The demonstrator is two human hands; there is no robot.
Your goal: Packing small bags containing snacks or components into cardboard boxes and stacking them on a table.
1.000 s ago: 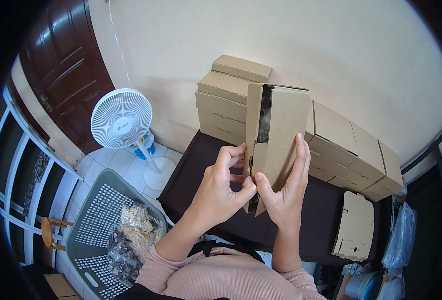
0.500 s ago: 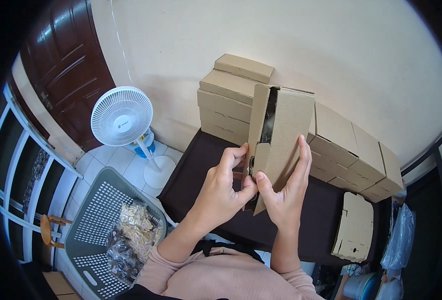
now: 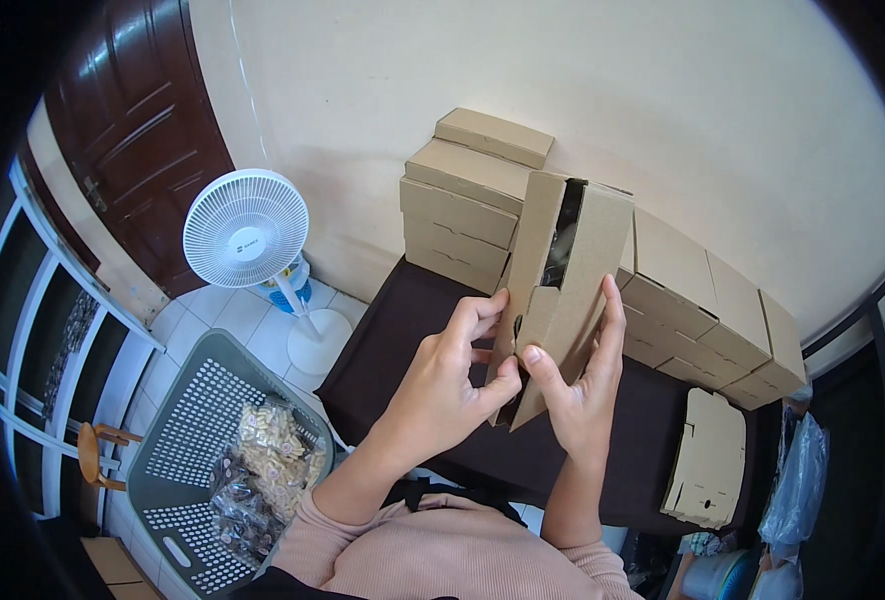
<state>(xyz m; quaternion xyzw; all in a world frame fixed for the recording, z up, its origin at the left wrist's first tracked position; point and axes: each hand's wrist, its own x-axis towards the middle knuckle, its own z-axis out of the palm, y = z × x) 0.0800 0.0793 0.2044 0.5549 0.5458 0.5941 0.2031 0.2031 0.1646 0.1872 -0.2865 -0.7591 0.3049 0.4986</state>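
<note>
Between my two hands is a brown cardboard box (image 3: 598, 240), held up on edge above the dark table. A long gap runs down the side facing me, with something dark and shiny visible inside. My left hand (image 3: 459, 365) grips the box's left edge, fingers behind and thumb near the tab in the gap. On the other side my right hand (image 3: 575, 375) holds the box, its thumb on the front panel beside the tab and its fingers along the right face. The box's lower end is partly hidden by my hands.
Stacked cardboard boxes (image 3: 462, 215) line the wall side of the table (image 3: 362, 345). Flat unfolded cardboard (image 3: 707, 460) lies at the right. A grey basket (image 3: 187, 400) with bagged items stands on the floor at the left, near a white fan (image 3: 247, 228). Clear plastic (image 3: 800, 480) hangs at the right.
The box has turned and tilted slightly to the right in my hands. My left thumb has drawn a little away from my right thumb; both hands still hold the box.
</note>
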